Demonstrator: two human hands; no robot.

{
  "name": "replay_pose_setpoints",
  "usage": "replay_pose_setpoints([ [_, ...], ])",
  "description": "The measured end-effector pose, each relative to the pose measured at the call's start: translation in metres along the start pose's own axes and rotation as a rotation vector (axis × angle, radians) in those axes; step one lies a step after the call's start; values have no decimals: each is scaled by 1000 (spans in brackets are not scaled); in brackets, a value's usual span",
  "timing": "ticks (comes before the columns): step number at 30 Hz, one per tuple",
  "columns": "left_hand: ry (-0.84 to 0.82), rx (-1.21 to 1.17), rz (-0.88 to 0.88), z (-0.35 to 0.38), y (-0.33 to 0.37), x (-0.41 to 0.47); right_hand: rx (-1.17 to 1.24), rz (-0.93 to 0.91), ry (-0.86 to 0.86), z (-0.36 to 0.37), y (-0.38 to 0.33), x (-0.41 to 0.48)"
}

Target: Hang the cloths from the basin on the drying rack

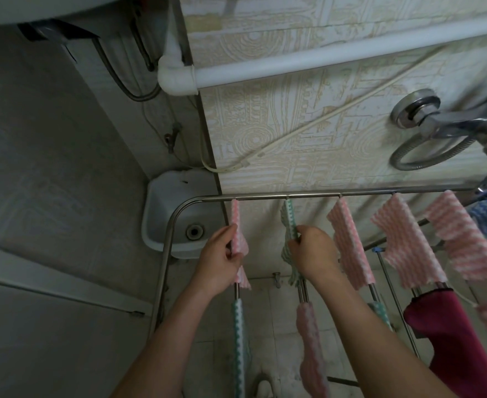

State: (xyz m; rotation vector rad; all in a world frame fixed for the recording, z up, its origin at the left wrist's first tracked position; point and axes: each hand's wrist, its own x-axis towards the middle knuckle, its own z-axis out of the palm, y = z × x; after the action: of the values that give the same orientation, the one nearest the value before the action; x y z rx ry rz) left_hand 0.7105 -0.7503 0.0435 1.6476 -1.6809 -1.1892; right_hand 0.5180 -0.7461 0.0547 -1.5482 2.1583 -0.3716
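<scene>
All we see of the person: left hand (221, 252) and right hand (314, 251), both bare, with left forearm (176, 326) and right forearm (361, 320) uncovered too (right down to the frame edge).

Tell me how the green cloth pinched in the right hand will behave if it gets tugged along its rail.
Likely floppy: the green cloth bunches and creases where the right hand pinches it. Probably light: it looks thin and drapes over the slim rail. It may slide easily on that smooth metal, so a hard tug could pull it off.

cloths (351, 248) hang over rack (308, 195) bars, sink (161, 214) behind left.
</scene>
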Motion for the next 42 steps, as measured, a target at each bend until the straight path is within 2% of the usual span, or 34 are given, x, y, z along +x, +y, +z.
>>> replay_pose_setpoints([
  [4,30,128,71,-5,6,-4,-1,-29,30,0,0,1],
  [9,-38,233,107,-3,7,-9,13,-68,41,-4,-1,-2],
  [15,-6,308,102,-5,17,-14,12,-51,-63,-27,2,-14],
  [18,31,347,105,-9,25,-30,-80,-28,-198,-44,16,-41],
  [21,-97,411,18,-13,24,-50,-138,-10,-351,-48,27,-72],
  [24,-228,489,-31,-10,17,-72,-121,-17,-395,-41,34,-97],
  [27,-267,491,-35,-3,13,-93,-79,-8,-421,-31,39,-112],
  [33,-120,499,35,15,1,-114,10,-70,-202,-9,48,-129],
  [37,-19,421,46,16,0,-120,76,-83,-157,-7,56,-140],
  [42,309,147,100,8,10,-144,188,-140,-26,-32,73,-168],
])
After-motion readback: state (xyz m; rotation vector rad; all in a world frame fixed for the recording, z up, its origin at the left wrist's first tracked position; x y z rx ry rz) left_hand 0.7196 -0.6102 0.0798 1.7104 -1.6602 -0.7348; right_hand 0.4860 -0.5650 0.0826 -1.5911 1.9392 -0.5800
